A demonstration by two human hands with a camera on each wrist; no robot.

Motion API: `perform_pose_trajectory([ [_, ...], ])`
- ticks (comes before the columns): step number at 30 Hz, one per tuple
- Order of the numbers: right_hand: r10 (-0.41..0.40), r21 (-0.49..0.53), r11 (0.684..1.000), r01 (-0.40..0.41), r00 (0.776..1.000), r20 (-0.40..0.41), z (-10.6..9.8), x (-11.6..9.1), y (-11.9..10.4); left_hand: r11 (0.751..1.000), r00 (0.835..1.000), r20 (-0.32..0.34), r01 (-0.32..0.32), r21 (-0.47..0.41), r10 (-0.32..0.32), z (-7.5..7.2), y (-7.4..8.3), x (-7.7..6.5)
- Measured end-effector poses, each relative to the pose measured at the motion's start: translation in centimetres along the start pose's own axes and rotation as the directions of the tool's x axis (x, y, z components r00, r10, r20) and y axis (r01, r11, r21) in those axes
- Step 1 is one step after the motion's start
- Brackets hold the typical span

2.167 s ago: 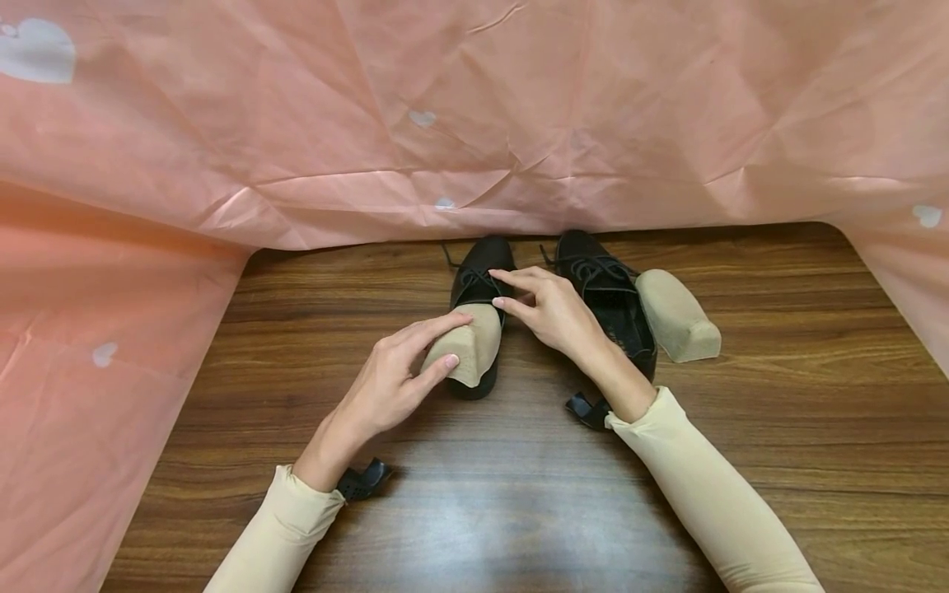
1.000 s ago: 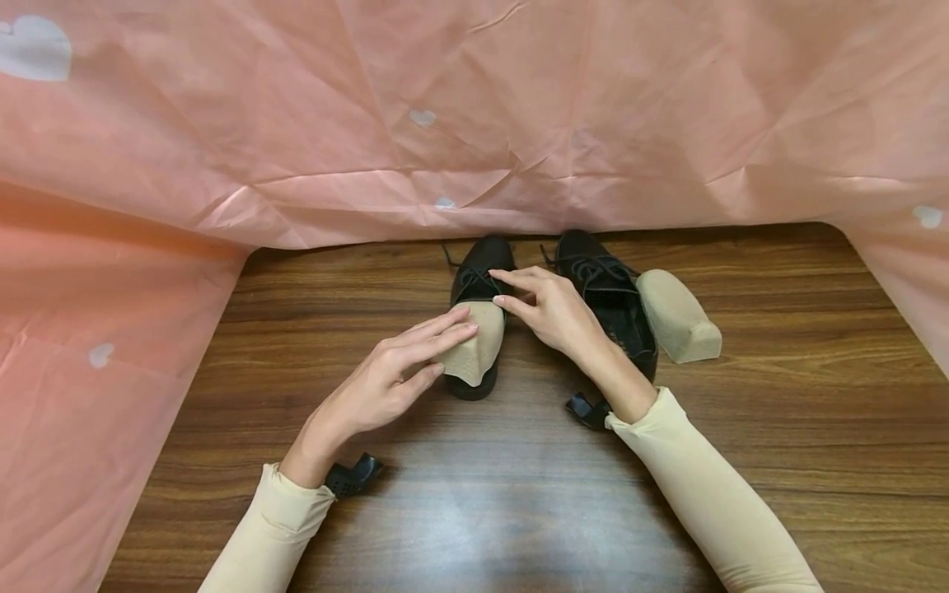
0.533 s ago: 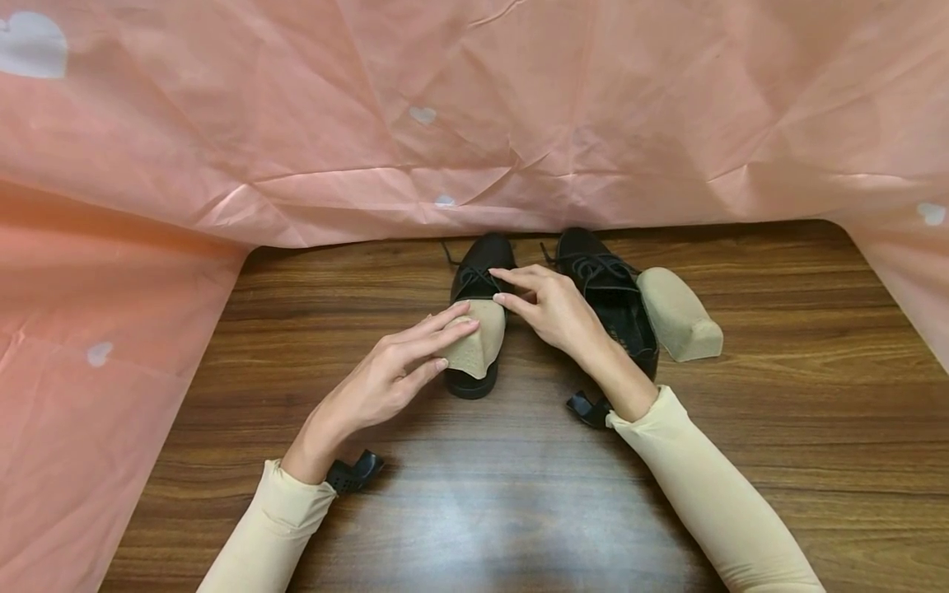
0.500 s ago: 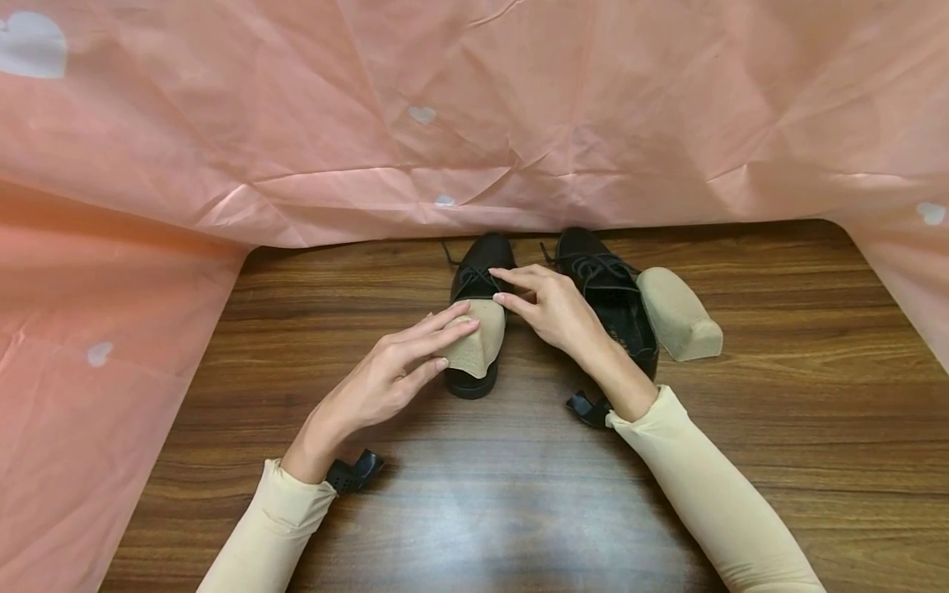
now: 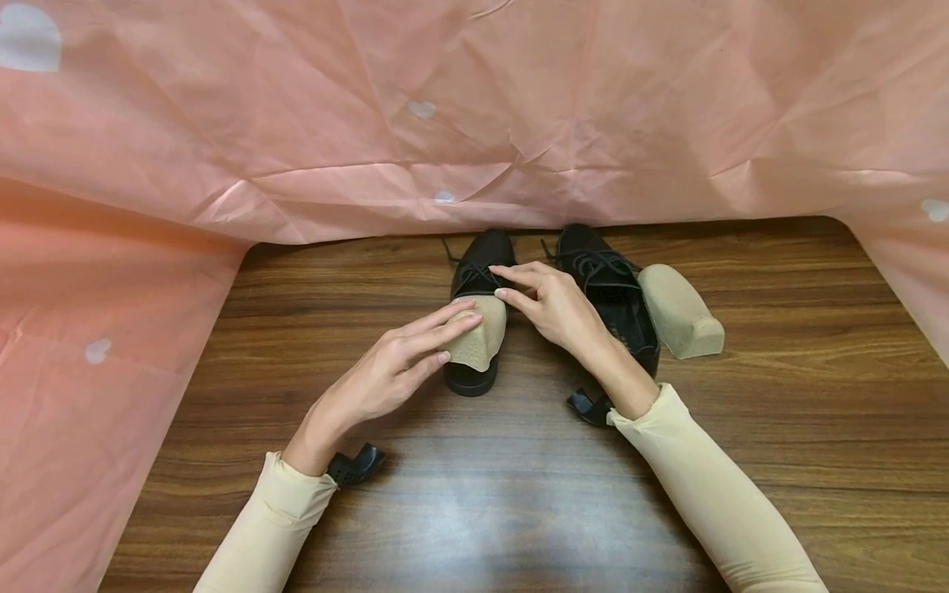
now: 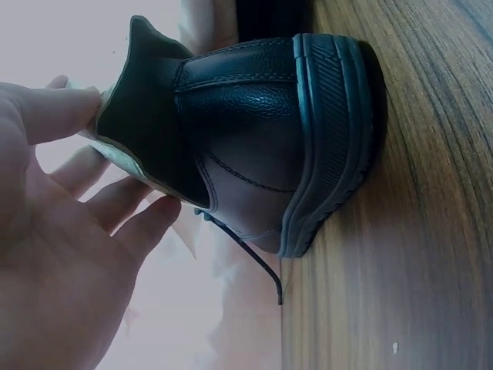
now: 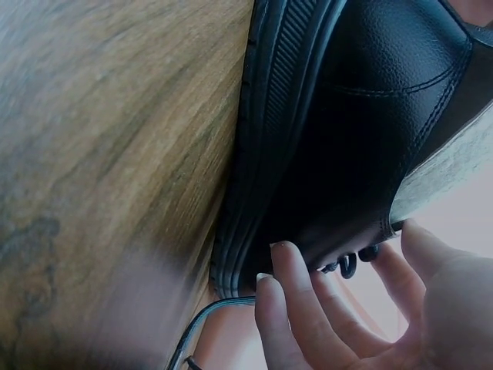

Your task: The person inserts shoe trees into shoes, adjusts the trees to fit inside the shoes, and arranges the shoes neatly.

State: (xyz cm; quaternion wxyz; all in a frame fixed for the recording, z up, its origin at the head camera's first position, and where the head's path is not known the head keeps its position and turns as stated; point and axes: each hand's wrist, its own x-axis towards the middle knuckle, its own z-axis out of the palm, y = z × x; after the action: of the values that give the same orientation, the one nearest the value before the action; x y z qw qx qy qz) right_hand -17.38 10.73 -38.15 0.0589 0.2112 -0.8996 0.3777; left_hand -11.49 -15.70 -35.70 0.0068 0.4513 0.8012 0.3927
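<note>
Insert (image 5: 491, 331) in pinching left grip (image 5: 385, 371), empty, loosely parted right grip (image 5: 558, 306) at shoe (image 5: 484, 249), wrist (image 5: 621, 380) before second shoe (image 5: 602, 268), other insert (image 5: 676, 311) alongside.

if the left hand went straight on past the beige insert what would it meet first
Probably the right hand, which lies just ahead in the head view; heights are hard to judge.

Left sleeve (image 5: 263, 527) and right sleeve (image 5: 719, 494): cream, long, close-fitting, rumpled at cuffs. Left wrist bracket (image 5: 356, 467) and right wrist bracket (image 5: 589, 407): black, angular. Left hand (image 5: 381, 375), right hand (image 5: 559, 306): bare.
</note>
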Motion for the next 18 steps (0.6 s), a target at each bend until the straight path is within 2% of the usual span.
perform_pose_trajectory([
  [18,0.036,0.005,0.999,-0.036,0.999,0.024,-0.13,-0.12,-0.18,1.000,0.999,0.042,0.024,-0.004,-0.024,-0.39,0.08,0.09],
])
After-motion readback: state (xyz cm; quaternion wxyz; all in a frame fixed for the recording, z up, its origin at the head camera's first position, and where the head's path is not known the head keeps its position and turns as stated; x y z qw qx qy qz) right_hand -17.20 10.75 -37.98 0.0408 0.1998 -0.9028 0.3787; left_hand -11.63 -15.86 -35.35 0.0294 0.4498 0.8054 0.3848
